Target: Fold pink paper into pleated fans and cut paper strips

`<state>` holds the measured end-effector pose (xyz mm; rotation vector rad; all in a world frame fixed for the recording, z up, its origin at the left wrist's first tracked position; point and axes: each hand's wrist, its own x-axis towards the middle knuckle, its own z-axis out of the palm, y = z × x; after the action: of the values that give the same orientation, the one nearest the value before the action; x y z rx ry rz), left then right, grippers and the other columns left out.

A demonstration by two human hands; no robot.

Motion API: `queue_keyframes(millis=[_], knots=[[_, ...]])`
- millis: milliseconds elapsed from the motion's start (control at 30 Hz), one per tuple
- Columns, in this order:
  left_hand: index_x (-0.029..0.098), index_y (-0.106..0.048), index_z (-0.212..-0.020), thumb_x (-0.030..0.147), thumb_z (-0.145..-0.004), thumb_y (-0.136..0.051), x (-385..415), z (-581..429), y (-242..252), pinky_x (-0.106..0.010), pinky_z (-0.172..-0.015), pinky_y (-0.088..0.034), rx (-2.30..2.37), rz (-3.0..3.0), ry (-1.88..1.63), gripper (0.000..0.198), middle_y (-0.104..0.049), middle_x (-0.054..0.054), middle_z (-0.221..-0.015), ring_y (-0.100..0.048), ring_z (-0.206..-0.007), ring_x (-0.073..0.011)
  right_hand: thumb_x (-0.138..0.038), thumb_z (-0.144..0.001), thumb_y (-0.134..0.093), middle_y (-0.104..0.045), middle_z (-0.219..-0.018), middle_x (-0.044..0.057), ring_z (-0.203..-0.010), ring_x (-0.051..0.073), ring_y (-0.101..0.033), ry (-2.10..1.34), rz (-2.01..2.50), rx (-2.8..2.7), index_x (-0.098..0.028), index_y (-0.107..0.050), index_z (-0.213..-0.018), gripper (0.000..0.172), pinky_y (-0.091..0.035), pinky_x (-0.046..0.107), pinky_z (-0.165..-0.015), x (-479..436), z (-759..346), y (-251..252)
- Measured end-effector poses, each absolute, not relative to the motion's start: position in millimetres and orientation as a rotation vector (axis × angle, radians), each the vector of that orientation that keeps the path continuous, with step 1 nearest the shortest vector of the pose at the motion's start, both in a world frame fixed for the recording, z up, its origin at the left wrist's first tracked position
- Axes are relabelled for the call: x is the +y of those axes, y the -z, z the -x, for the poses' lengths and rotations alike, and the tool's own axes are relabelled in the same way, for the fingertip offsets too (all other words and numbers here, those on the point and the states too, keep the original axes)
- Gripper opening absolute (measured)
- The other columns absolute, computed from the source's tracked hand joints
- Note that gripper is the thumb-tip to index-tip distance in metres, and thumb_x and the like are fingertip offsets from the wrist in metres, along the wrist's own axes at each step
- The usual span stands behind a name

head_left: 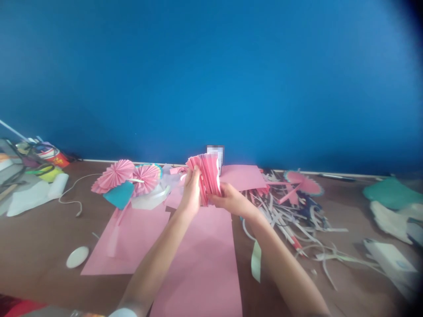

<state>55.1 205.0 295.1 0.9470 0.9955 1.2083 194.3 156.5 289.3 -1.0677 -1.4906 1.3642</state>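
Against our blue wall (211, 79), at a brown table (39, 229), our left hand (191, 193) and right hand (231, 200) clamp a pleated pink paper strip (208, 178) together above a pink paper sheet (198, 273).

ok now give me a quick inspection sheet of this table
surface: brown tabletop with flat pink paper sheets lying on it
job's things: pleated pink paper gathered upright between the hands; pink paper rosettes lie beyond the left hand
clutter: heap of cut paper strips right of the hands; white oval object near the front left; teal paper at the right
hands: left hand and right hand both grip the pleats
cables: white cord on the table; dark cables in the far left pile
surroundings: blue wall behind the table; no other person seen
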Motion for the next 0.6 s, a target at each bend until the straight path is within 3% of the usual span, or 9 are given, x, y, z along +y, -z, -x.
queue_keyframes(millis=[133,300,467,600], knots=[[0.023,-0.063,-0.108,0.055,-0.088,-0.066,204.1,-56.8,-296.8,-0.035,-0.092,-0.053,0.961,-0.920,-1.197,0.038,-0.073,-0.004,-0.102,-0.069,-0.105,-0.0241,-0.012,-0.075,-0.056,-0.064,-0.075,0.000,-0.067,0.012,-0.058,-1.378,1.061,-1.455,-0.015,-0.064,-0.085,0.013,-0.047,0.022,-0.063,156.8,-193.7,-291.7],[0.024,-0.062,-0.116,0.059,-0.089,-0.062,204.8,-57.0,-299.7,-0.037,-0.092,-0.054,0.929,-0.930,-1.185,0.044,-0.073,-0.006,-0.111,-0.069,-0.106,-0.0258,-0.020,-0.084,-0.055,-0.060,-0.074,-0.001,-0.067,0.011,-0.057,-1.431,1.006,-1.408,-0.016,-0.060,-0.084,0.006,-0.048,0.022,-0.062,156.8,-194.9,-290.9],[0.022,-0.064,-0.113,0.060,-0.090,-0.060,206.7,-55.4,-298.6,-0.038,-0.090,-0.055,0.936,-0.939,-1.169,0.045,-0.074,-0.007,-0.109,-0.070,-0.105,-0.0270,-0.027,-0.083,-0.064,-0.065,-0.080,0.003,-0.072,0.014,-0.061,-1.476,0.946,-1.464,-0.014,-0.065,-0.089,0.014,-0.050,0.024,-0.064,155.1,-207.2,-296.6],[0.023,-0.064,-0.115,0.059,-0.089,-0.061,208.7,-54.1,-294.4,-0.038,-0.094,-0.054,0.959,-0.961,-1.166,0.044,-0.072,-0.008,-0.119,-0.066,-0.115,-0.0279,-0.024,-0.077,-0.068,-0.069,-0.087,0.005,-0.074,0.017,-0.064,-1.450,1.036,-1.462,-0.013,-0.067,-0.097,0.023,-0.053,0.027,-0.065,155.2,-214.3,-298.2]])
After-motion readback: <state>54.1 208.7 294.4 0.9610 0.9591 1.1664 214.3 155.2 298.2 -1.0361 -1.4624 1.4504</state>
